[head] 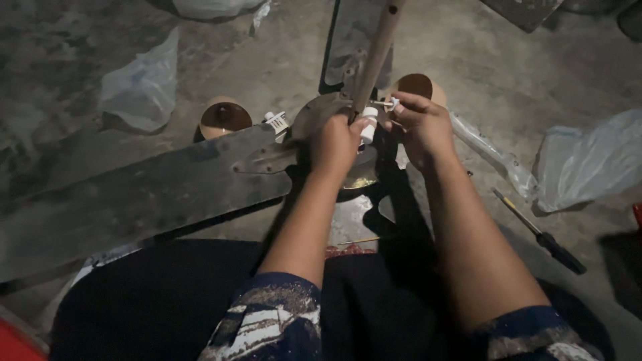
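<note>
Head view shows you at the wiring step on the ceiling fan hub point(314, 117) w/ left hand point(336, 144) closed on a white connector point(368, 127) beside the downrod point(374, 53) & right hand point(420, 127) pinching a thin wire end point(382, 103), so next probably needs careful alignment.

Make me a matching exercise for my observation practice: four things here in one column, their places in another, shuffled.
Things:
1. screwdriver
2. left hand
3. fan blade
4. clear plastic bag

Places:
A. on the floor, upper left
B. stretching left from the fan hub
C. on the floor, right of the right arm
D. at the fan hub, by a small white part

Pairs: 1-C, 2-D, 3-B, 4-A
</note>
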